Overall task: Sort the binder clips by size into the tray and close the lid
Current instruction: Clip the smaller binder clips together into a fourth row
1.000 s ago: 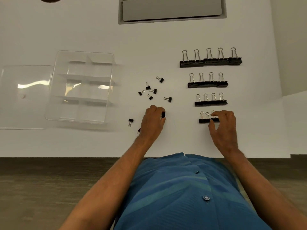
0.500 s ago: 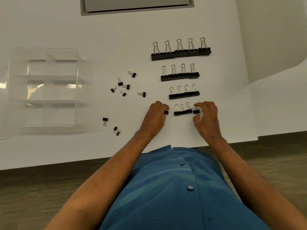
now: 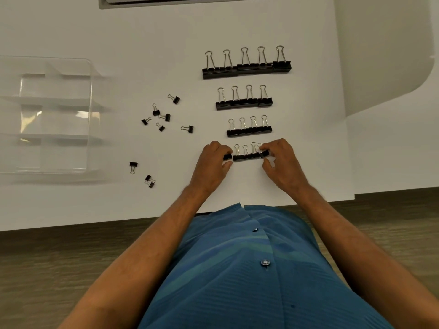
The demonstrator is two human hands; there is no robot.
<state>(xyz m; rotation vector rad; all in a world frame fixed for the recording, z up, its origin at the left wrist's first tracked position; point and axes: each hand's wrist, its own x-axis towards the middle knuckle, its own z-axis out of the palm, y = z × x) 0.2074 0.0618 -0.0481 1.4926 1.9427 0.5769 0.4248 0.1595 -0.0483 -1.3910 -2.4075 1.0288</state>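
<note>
White desk (image 3: 308, 24), wood floor at the near edge. Far left: clear tray (image 3: 90, 110) with dividers, its compartments holding no clips. Right of centre: four rows of black binder clips, largest row (image 3: 247, 70) farthest, then the second row (image 3: 243, 103), third row (image 3: 249, 131) and nearest row (image 3: 247, 156). Loose small clips (image 3: 164, 117) lie between tray and rows. Left hand (image 3: 211, 167): grip pinching a small clip (image 3: 228, 156) at the nearest row's left end. Right hand (image 3: 282, 162): grip pinching the end clip (image 3: 264, 153) at its right.
</note>
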